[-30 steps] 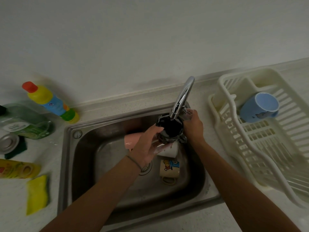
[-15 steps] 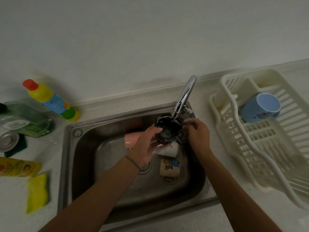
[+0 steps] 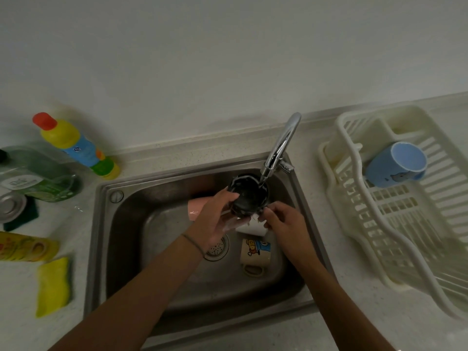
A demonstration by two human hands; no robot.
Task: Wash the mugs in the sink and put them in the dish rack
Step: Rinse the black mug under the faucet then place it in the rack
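Note:
A soapy black mug (image 3: pixel 249 195) is held under the chrome faucet (image 3: pixel 279 145), and water runs into it. My left hand (image 3: pixel 217 220) grips the mug's left side and rim. My right hand (image 3: pixel 285 220) touches the mug's lower right side with its fingertips. Below them in the steel sink (image 3: pixel 121 249) lie a pink mug (image 3: pixel 196 207), a white mug (image 3: pixel 252 228) mostly hidden by my hands, and a beige cartoon mug (image 3: pixel 254 253). A blue mug (image 3: pixel 396 164) lies on its side in the white dish rack (image 3: pixel 395 239) at the right.
Left of the sink stand a yellow and blue bottle (image 3: pixel 76 145) and a green detergent bottle (image 3: pixel 35 176). A metal lid (image 3: pixel 10 205) sits on a dark sponge; a yellow packet (image 3: pixel 25 249) and a yellow sponge (image 3: pixel 53 286) lie nearby. The wall is close behind.
My right hand came off the faucet handle and dropped to the lower right side of the black mug. Water now runs into the mug, which my left hand keeps holding.

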